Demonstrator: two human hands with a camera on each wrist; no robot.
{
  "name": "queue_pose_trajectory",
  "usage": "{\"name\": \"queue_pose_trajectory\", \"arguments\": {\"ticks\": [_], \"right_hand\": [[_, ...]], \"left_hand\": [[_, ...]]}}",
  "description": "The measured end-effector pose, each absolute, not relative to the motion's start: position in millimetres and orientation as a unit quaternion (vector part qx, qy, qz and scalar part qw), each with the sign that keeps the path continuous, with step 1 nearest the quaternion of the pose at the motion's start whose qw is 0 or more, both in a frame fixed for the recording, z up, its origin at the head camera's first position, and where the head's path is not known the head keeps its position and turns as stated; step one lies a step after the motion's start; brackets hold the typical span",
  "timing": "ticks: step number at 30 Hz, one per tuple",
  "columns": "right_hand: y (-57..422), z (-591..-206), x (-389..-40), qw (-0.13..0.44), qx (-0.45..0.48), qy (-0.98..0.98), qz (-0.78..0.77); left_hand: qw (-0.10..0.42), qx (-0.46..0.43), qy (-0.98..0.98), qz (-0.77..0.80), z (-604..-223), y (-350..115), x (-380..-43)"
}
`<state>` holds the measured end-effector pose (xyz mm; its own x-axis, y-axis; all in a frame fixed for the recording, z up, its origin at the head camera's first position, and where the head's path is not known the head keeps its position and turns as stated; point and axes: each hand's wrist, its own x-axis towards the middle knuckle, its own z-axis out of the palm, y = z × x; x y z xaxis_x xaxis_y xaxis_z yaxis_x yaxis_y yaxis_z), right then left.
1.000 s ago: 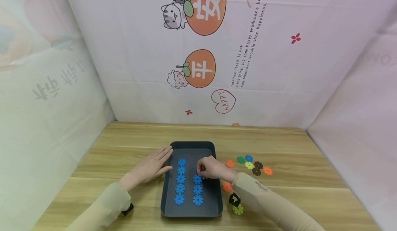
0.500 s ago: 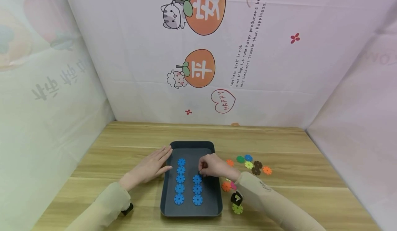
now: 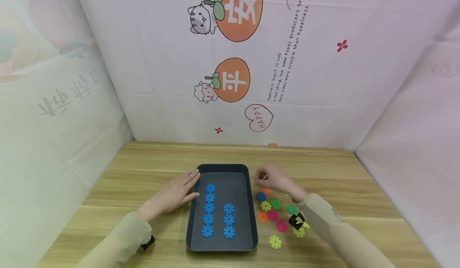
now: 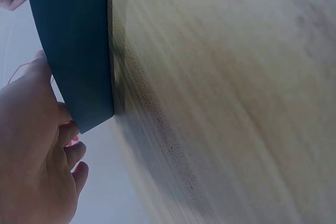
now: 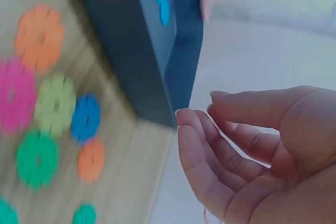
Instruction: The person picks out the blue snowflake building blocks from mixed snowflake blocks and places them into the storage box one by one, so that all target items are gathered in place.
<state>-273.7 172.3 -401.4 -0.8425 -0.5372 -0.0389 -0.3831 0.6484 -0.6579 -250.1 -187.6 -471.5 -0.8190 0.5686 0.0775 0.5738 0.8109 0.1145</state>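
A dark grey tray point(image 3: 220, 245) holds two columns of blue notched plastic discs. Several make up the left column point(image 3: 209, 207); three form the shorter right column point(image 3: 229, 219). My left hand point(image 3: 174, 194) rests against the tray's left wall, fingers straight. In the left wrist view its fingers lie along the tray's outer side. My right hand point(image 3: 276, 180) is over the table, just past the tray's right rim. Seen from the right wrist, its fingers curl loosely, with a gap to the thumb and nothing between them. A blue disc point(image 3: 260, 196) lies on the wood below it.
Loose discs in several colours spread right of the tray, among them orange point(image 3: 262, 217), pink point(image 3: 282, 225), green point(image 3: 275, 203) and yellow point(image 3: 275, 242). My right forearm hides some of them. Fabric walls point(image 3: 316, 112) stand behind the wooden table and at both sides.
My right hand has lifted from above the right column and moved right, out of the tray, uncovering more loose discs. My left hand has stayed put.
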Motion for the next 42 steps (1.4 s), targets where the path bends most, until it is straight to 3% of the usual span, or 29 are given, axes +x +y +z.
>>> {"name": "queue_pose_trajectory", "arguments": {"ticks": [7,18,42], "right_hand": [[218,-406,-287,0.080,-0.199,0.921,-0.324],[262,-428,-299,0.075,-0.113,0.952,-0.274],[271,-447,-307,0.106,-0.077,0.956,-0.264]], "left_hand": [[0.024,-0.301,-0.951,-0.063,-471,-188,-251],[0.026,-0.301,-0.951,-0.062,-474,-188,-249],[0.023,-0.300,-0.951,-0.066,-473,-188,-251]]}}
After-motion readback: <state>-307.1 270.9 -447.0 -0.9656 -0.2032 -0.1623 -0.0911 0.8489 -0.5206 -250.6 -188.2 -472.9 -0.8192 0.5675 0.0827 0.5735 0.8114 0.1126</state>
